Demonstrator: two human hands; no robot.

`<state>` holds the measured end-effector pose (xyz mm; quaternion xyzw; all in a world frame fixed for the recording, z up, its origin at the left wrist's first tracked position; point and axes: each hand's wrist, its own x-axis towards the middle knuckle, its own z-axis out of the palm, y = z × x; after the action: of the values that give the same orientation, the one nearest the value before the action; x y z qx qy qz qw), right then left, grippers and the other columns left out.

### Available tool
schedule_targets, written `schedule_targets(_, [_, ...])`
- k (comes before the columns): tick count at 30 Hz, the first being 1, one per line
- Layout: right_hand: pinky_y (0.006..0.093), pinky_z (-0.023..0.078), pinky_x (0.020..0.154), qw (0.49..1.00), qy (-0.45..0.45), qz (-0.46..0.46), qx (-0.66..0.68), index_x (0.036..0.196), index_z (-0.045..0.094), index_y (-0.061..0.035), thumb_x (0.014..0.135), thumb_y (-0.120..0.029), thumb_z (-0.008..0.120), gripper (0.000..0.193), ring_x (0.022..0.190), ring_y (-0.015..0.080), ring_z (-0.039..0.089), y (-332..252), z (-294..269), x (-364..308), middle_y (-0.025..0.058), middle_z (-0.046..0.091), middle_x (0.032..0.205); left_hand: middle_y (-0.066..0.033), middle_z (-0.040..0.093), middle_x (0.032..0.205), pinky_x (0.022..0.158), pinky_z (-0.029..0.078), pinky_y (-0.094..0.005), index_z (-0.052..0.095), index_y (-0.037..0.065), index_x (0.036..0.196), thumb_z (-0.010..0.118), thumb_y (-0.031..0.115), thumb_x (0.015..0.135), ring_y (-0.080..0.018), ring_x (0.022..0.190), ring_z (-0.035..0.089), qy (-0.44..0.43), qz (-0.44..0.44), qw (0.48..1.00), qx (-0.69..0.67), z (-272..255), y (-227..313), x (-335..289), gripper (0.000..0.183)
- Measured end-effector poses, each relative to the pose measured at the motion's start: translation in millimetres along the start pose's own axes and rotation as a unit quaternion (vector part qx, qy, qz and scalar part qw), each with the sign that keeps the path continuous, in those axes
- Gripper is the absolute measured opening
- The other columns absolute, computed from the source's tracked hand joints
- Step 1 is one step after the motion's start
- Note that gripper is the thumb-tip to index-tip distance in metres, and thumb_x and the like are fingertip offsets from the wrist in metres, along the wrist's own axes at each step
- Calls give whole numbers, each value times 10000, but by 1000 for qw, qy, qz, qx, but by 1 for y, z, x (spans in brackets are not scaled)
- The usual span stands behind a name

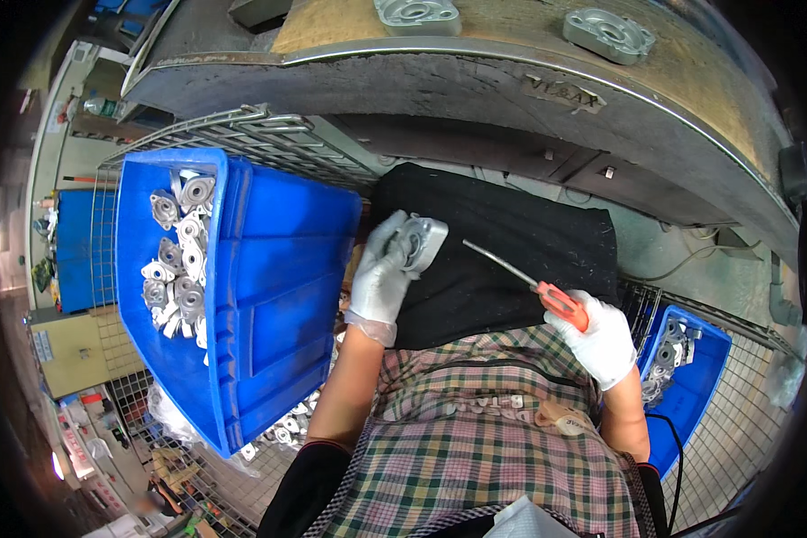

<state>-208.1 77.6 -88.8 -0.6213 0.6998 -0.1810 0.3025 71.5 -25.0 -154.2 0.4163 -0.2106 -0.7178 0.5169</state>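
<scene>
My left hand (382,281), in a white glove, is closed round a grey metal casting (423,244) held up over my black-covered lap. The casting has rounded edges, and the fingers hide part of it. In my right hand (598,342), also white-gloved, is a slim file (504,264) with a red handle (561,306). Its thin grey shaft points up and left toward the casting. A gap separates the tip from the casting. Beneath both hands spreads a black cloth (511,229), with a plaid apron (484,403) nearer to me.
A tilted blue bin (282,260) with several metal castings (188,260) stands on my left in a wire cage (242,134). Another blue bin (699,381) of parts sits at right. Ahead is the workbench edge (475,51), bearing two castings (610,36).
</scene>
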Motion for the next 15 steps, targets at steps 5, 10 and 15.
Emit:
schedule_targets(5, [381,524,626,999,-15,-23,40,944,668,-111,785,-349,709,289,705,319,664,-10,-9,-1,134,669,778,-167,532,1284,552,370,-287,457,57,1341,464,228,885,-162,634,453,-80,-240,911,-325,7,-7,-17,488])
schedule_targets(10, [363,523,626,996,-19,-55,64,944,672,-88,777,-315,712,284,697,309,668,-14,-9,0,133,674,790,-160,639,1084,433,295,-230,524,33,1269,433,279,940,-112,491,415,-19,-334,846,-415,31,-13,-24,421])
schedule_targets(15, [358,520,623,996,-10,-57,63,935,673,-83,780,-299,712,269,692,305,668,-15,-8,-1,136,673,791,-123,644,1031,423,291,-242,511,35,1283,473,294,929,-106,487,418,-60,-368,804,-464,42,-7,-30,439])
